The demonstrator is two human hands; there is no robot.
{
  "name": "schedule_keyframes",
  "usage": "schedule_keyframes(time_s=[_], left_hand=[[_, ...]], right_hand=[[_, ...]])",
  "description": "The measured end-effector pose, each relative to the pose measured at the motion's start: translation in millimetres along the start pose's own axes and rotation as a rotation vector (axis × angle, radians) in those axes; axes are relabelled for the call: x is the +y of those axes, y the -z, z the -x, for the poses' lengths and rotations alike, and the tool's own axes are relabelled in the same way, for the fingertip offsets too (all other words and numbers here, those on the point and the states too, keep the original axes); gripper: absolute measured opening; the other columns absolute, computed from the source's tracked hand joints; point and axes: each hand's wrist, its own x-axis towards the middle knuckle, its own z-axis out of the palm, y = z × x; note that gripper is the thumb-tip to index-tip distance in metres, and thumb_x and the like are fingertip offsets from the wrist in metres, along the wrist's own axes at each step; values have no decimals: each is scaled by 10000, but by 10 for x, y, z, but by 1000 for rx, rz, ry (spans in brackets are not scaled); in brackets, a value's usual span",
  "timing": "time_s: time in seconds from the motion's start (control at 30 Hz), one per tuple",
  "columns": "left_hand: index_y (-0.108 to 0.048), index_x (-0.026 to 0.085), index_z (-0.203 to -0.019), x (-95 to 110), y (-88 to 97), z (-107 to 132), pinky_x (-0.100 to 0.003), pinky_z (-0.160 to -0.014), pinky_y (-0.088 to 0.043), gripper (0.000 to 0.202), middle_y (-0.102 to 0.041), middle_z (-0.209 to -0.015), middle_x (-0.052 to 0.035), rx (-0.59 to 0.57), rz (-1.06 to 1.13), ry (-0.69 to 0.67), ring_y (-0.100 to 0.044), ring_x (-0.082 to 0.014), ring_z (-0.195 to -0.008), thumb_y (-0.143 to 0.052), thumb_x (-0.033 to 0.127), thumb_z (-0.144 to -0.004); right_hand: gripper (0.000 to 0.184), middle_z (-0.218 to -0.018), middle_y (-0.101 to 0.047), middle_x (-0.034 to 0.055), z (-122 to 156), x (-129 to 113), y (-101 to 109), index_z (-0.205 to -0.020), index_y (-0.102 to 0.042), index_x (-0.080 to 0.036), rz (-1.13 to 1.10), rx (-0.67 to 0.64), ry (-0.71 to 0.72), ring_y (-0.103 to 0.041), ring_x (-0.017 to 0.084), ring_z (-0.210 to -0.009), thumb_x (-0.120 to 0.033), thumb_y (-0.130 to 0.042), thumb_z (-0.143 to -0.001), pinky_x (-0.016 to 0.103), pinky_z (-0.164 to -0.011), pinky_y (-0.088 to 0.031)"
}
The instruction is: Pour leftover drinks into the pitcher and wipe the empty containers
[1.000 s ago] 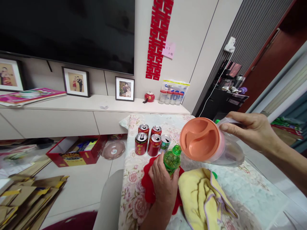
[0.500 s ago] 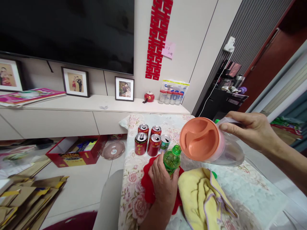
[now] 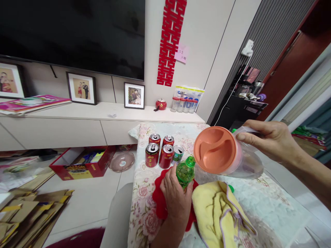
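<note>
My left hand [image 3: 176,191] is wrapped round a green plastic bottle [image 3: 185,173] whose mouth is uncapped. The bottle stands upright over a red scalloped mat [image 3: 159,199]. In my right hand [image 3: 271,136] is the handle of a clear pitcher [image 3: 249,165] with an orange lid [image 3: 215,150]. The pitcher is tilted, its lid facing left and close to the bottle's neck. Whether liquid is flowing, I cannot tell. A yellow towel [image 3: 216,210] lies crumpled below the pitcher, with a green cap [image 3: 231,188] at its edge.
Several opened red cans [image 3: 152,155] and a green-and-white can [image 3: 178,154] stand behind the bottle on the flowered tablecloth [image 3: 144,220]. A white cabinet [image 3: 124,115] runs along the wall. On the floor at left are a red box [image 3: 80,170] and flattened cardboard [image 3: 33,213].
</note>
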Motion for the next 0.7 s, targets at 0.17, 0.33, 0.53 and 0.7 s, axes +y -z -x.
schedule_keyframes(time_s=[0.17,0.33,0.53,0.7], left_hand=[[-423,157,-1471,7,2,-5,-589,-961,-507,718,-683,-1307,-207,0,2,-3,-667,-408,-1184,-775,193,-846],[-425,170,-1468,20,6,-15,-586,-967,-505,715,-681,-1310,-199,-1,17,14,-663,-403,-1191,-776,176,-844],[-426,162,-1469,13,-1,-7,-585,-976,-500,690,-678,-1313,-203,1,17,3,-666,-394,-1190,-756,197,-864],[-427,180,-1464,15,12,-7,-582,-980,-502,680,-679,-1308,-186,-5,16,17,-666,-388,-1188,-748,193,-865]], right_hand=[[540,-539,-457,-31,-2,4,3,-625,-651,-182,-8,-13,3,-375,98,-513,-673,-717,-842,221,-439,-301],[564,-525,-427,-36,-9,-24,-7,-596,-624,-184,-20,-3,10,-360,96,-503,-688,-712,-834,220,-430,-290],[524,-542,-461,-33,4,32,13,-640,-652,-189,3,-21,18,-380,101,-514,-663,-709,-856,221,-442,-308],[508,-552,-464,-35,22,56,26,-650,-648,-193,5,-34,18,-380,103,-521,-647,-704,-871,225,-449,-307]])
